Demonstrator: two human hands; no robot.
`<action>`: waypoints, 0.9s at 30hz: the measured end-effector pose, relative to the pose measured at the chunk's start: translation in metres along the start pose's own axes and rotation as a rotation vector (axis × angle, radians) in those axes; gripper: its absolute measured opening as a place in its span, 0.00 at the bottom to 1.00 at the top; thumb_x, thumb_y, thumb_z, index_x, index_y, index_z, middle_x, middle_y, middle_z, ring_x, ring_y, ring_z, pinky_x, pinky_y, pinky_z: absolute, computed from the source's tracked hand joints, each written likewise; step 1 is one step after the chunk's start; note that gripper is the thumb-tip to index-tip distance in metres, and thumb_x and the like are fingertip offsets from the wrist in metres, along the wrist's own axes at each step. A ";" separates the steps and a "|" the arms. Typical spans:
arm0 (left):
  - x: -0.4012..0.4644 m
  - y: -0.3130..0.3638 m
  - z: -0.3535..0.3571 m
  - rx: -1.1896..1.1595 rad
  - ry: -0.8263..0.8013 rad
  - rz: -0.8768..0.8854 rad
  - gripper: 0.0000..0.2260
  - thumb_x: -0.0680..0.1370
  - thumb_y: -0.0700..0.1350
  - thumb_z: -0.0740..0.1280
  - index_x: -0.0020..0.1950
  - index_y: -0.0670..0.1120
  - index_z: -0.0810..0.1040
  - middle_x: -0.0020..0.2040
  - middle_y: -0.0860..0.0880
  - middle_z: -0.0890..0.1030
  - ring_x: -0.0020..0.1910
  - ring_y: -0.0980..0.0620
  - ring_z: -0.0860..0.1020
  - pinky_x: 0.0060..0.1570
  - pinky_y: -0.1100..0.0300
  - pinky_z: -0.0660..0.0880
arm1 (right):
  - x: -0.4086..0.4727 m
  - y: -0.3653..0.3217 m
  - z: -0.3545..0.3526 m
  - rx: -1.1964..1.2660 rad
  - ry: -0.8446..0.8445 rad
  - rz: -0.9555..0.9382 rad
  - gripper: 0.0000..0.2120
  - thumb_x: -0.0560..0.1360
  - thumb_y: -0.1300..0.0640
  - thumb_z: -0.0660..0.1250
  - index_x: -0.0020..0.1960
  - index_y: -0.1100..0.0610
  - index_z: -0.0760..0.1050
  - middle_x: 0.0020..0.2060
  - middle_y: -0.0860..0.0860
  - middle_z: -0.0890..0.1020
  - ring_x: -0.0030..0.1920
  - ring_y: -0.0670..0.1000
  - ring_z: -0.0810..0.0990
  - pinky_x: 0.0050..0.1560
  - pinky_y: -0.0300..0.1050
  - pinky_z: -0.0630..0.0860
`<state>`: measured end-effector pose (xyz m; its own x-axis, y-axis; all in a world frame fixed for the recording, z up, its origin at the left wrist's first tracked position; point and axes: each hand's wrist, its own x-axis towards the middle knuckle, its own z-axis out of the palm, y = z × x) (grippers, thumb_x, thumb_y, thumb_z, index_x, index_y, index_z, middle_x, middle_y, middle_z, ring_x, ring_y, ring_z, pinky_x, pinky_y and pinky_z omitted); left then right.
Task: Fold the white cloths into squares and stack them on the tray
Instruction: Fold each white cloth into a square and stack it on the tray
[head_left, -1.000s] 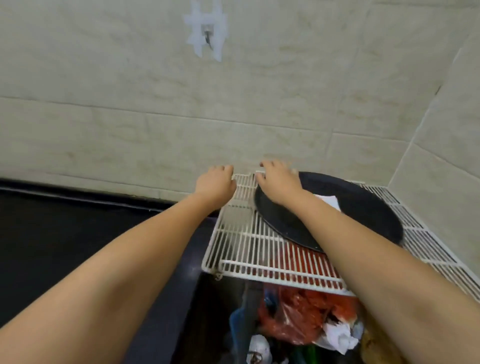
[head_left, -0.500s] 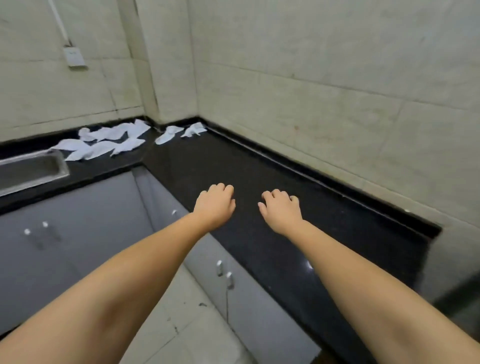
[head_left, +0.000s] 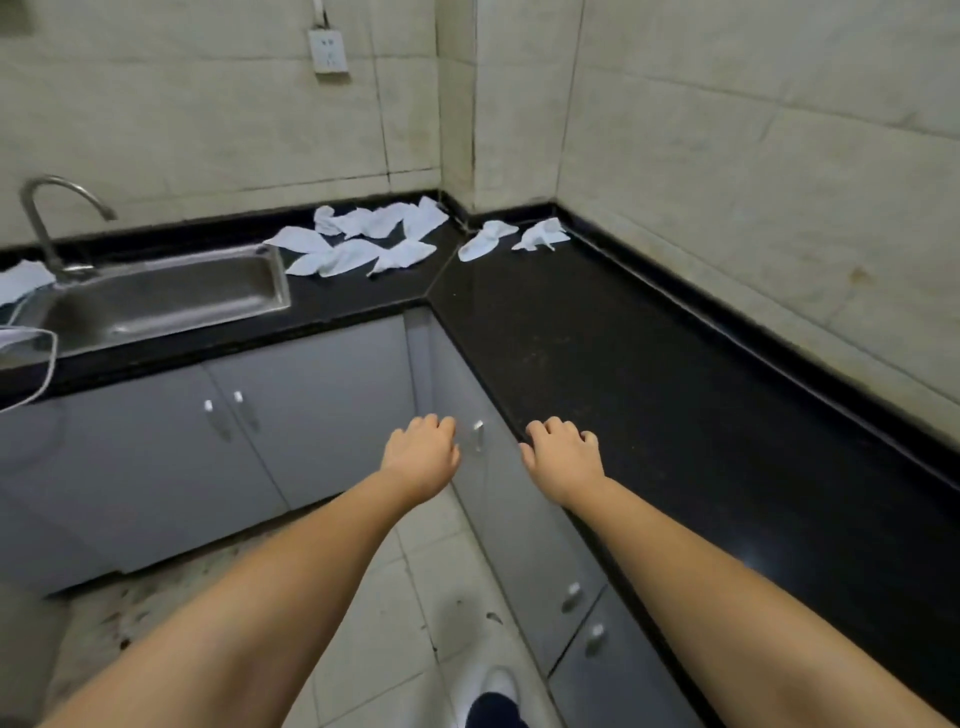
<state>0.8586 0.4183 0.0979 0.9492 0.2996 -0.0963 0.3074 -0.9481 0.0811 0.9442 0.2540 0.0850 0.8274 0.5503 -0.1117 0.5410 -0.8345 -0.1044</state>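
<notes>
Several crumpled white cloths (head_left: 363, 239) lie scattered on the black countertop (head_left: 623, 364) in the far corner; two more cloths (head_left: 488, 239) sit just right of the corner seam, and one cloth (head_left: 21, 280) lies left of the sink. My left hand (head_left: 421, 457) hovers in front of the grey cabinets with fingers loosely curled, holding nothing. My right hand (head_left: 563, 460) hangs over the counter's front edge, fingers loosely curled and empty. Both hands are far from the cloths. No tray is in view.
A steel sink (head_left: 156, 301) with a curved tap (head_left: 47, 218) is set in the left counter. Grey cabinet doors (head_left: 260, 426) run below. A white cable (head_left: 41, 364) hangs over the counter edge at left. A wall socket (head_left: 328, 52) is above. Tiled floor lies below.
The view has swung left, from the wire rack with the black tray to the corner counter with the cloths. Both hands stayed out in front, empty, and now sit lower.
</notes>
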 end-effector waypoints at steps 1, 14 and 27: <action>0.016 -0.006 0.000 -0.006 0.001 -0.008 0.13 0.81 0.48 0.54 0.62 0.43 0.69 0.61 0.42 0.73 0.62 0.42 0.71 0.56 0.50 0.68 | 0.019 -0.001 -0.001 0.007 -0.004 -0.009 0.18 0.81 0.48 0.52 0.66 0.54 0.67 0.62 0.54 0.73 0.63 0.57 0.70 0.63 0.55 0.64; 0.221 -0.057 -0.024 -0.089 -0.040 -0.084 0.13 0.82 0.48 0.54 0.62 0.43 0.69 0.61 0.43 0.73 0.61 0.42 0.71 0.57 0.49 0.69 | 0.240 0.013 -0.023 -0.022 -0.086 -0.057 0.18 0.81 0.48 0.51 0.67 0.54 0.67 0.63 0.54 0.72 0.64 0.55 0.70 0.64 0.53 0.66; 0.504 -0.129 -0.027 -0.071 -0.084 0.193 0.13 0.81 0.49 0.55 0.62 0.45 0.69 0.60 0.45 0.73 0.61 0.44 0.72 0.58 0.47 0.71 | 0.495 0.009 -0.032 0.081 -0.080 0.207 0.19 0.82 0.48 0.51 0.69 0.54 0.65 0.64 0.54 0.71 0.66 0.56 0.69 0.65 0.54 0.65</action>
<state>1.2993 0.6951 0.0661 0.9829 0.1003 -0.1546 0.1272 -0.9762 0.1757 1.3633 0.5175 0.0599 0.9034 0.3702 -0.2162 0.3441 -0.9270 -0.1493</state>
